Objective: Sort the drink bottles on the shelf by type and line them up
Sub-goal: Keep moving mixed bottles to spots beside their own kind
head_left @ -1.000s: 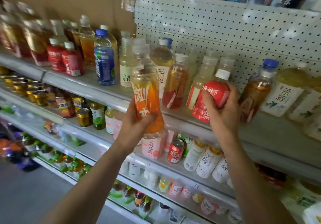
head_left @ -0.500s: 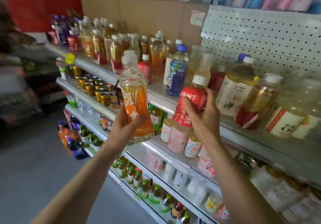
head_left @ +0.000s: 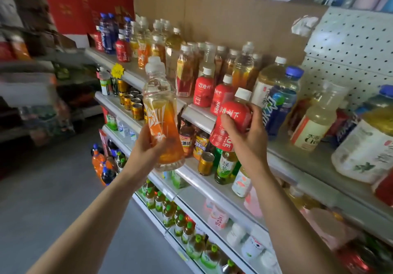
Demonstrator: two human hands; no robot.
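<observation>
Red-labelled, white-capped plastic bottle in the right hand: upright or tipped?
Tipped. The red-labelled plastic bottle leans, its white cap up and right of its base, gripped by the right hand.

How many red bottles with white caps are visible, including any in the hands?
4 clearly: one red bottle in the right hand, two side by side on the top shelf behind it, one farther left beside the blue bottles. Others may be hidden.
</observation>
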